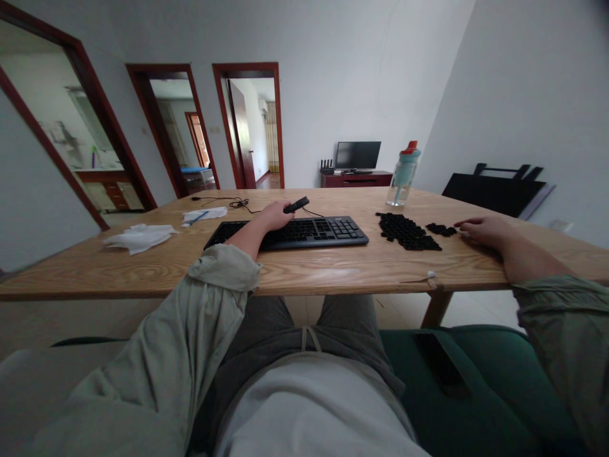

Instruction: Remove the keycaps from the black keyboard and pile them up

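Gripping a black tool (296, 204) over a keyboard (290, 232), hand by loose keycaps.
Left hand (275, 216) closes on the tool above the keyboard's far edge, mid-table (143, 266); right hand (480, 230) lies flat, fingers loosely spread, just beside the keycap pile (406, 231) toward the table's right edge, bottle (403, 174) behind.

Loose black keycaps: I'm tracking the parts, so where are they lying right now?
In the head view, the loose keycaps lie on the table, right of the keyboard, before the water bottle, by the right hand.
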`<state>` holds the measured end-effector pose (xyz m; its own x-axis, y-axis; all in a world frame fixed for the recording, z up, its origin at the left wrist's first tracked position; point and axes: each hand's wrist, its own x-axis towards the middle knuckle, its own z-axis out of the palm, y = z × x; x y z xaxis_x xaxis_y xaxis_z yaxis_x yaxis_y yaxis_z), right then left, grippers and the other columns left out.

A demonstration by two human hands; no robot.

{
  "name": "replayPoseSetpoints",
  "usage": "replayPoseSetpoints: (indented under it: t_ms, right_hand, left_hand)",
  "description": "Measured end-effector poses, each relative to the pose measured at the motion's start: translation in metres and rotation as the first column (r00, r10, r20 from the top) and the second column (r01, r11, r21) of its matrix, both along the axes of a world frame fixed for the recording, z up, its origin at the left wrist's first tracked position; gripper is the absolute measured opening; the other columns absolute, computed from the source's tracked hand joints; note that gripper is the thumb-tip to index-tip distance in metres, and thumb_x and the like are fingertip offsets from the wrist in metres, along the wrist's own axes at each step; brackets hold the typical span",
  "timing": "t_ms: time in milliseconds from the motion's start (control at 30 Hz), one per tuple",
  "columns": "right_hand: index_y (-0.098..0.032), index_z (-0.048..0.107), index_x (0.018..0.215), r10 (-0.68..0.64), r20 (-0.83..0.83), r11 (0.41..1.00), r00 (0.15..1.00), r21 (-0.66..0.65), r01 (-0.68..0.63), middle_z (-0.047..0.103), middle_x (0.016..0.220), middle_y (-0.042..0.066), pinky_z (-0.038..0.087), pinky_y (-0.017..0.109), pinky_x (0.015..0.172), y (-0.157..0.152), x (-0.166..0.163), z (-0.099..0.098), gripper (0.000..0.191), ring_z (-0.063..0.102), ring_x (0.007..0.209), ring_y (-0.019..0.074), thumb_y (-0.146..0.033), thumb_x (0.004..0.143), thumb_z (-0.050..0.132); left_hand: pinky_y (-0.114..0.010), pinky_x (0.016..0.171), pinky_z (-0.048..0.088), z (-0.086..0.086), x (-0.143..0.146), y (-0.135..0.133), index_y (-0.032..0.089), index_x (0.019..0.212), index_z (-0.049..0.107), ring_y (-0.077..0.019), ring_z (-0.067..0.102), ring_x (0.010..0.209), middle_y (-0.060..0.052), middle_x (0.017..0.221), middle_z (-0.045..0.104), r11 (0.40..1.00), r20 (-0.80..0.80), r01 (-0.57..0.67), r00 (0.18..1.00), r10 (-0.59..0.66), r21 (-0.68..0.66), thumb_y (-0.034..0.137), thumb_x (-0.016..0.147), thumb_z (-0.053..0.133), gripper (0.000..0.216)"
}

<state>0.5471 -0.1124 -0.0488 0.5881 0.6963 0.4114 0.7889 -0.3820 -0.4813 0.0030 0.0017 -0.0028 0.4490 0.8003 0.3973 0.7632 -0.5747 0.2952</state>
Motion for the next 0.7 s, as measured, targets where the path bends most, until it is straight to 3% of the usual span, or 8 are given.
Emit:
replayPoseSetpoints:
  t_ms: [100,167,267,333,400,500,567,700]
  right_hand:
    - [-0.014,0.079,0.094,-0.125,-0.063,0.986,0.990,0.107,0.131,0.071,0.083,0.017,0.042,0.037,0.067,0.003,-0.008,0.014,0.021,0.053,0.064,0.0207,-0.023,0.081,0.064]
    - [-0.013,0.078,0.101,-0.121,-0.017,0.964,0.993,0.238,0.121,0.071,0.086,0.018,0.042,0.037,0.070,0.006,-0.033,0.033,0.027,0.055,0.069,0.0208,-0.025,0.083,0.062]
    - [-0.014,0.078,0.103,0.088,0.026,0.934,0.996,0.345,-0.092,0.071,0.083,0.013,0.041,0.031,0.069,0.017,-0.103,0.072,0.028,0.055,0.069,0.0172,-0.022,0.084,0.059]
    - [-0.013,0.076,0.103,0.310,0.109,0.861,0.944,0.389,-0.328,0.071,0.083,0.011,0.041,0.029,0.068,0.028,-0.164,0.093,0.028,0.056,0.069,0.0159,-0.022,0.087,0.056]
    - [-0.011,0.075,0.103,0.513,0.185,0.770,0.838,0.332,-0.545,0.071,0.085,0.010,0.041,0.028,0.069,0.041,-0.226,0.102,0.027,0.058,0.074,0.0168,-0.026,0.088,0.057]
    - [-0.014,0.071,0.110,0.756,0.140,0.610,0.639,0.202,-0.766,0.072,0.101,0.011,0.045,0.029,0.074,0.058,-0.303,0.092,0.036,0.062,0.082,0.0191,-0.041,0.093,0.055]
    - [-0.015,0.066,0.120,0.815,0.026,0.570,0.579,0.144,-0.809,0.072,0.105,0.012,0.047,0.029,0.074,0.066,-0.334,0.077,0.044,0.063,0.084,0.0200,-0.048,0.094,0.054]
    - [-0.018,0.069,0.112,0.878,0.016,0.477,0.479,0.059,-0.877,0.073,0.104,0.009,0.047,0.029,0.078,0.076,-0.349,0.056,0.036,0.063,0.089,0.0194,-0.044,0.088,0.065]
  left_hand:
    - [-0.032,0.091,0.049,0.003,0.004,-0.006,0.018,0.119,0.068,-0.0235,0.066,0.102,-0.008,0.113,0.073,0.998,0.100,0.067,0.993,-0.068,0.013,0.042,0.092,0.052,0.039]
    - [-0.033,0.095,0.049,0.006,0.005,-0.010,0.018,0.126,0.066,-0.0245,0.066,0.107,-0.009,0.119,0.072,0.996,0.126,0.089,0.988,-0.089,0.002,0.047,0.094,0.050,0.045]
    - [-0.034,0.098,0.048,0.007,0.005,-0.012,0.020,0.129,0.063,-0.0256,0.065,0.112,-0.009,0.125,0.070,0.997,0.102,0.070,0.992,-0.068,-0.019,0.047,0.094,0.052,0.046]
    - [-0.035,0.099,0.048,0.007,0.003,-0.010,0.020,0.129,0.063,-0.0263,0.064,0.113,-0.009,0.126,0.070,0.999,0.084,0.045,0.996,-0.043,-0.021,0.045,0.092,0.055,0.046]
    - [-0.035,0.098,0.048,0.006,0.002,-0.007,0.019,0.126,0.065,-0.0269,0.065,0.112,-0.010,0.125,0.070,1.000,0.064,0.024,0.998,-0.023,-0.017,0.044,0.090,0.058,0.044]
    - [-0.035,0.099,0.049,0.004,0.002,-0.005,0.018,0.122,0.068,-0.0260,0.066,0.111,-0.010,0.121,0.072,0.999,0.041,0.050,0.998,-0.049,-0.018,0.040,0.090,0.057,0.040]
    - [-0.035,0.102,0.047,0.002,0.002,-0.005,0.020,0.126,0.067,-0.0251,0.064,0.115,-0.008,0.125,0.071,0.994,0.036,0.106,0.994,-0.105,-0.018,0.036,0.090,0.057,0.040]
    - [-0.034,0.100,0.047,0.001,0.003,-0.005,0.019,0.125,0.068,-0.0240,0.065,0.112,-0.007,0.122,0.072,0.975,0.020,0.221,0.975,-0.221,-0.021,0.032,0.087,0.059,0.040]
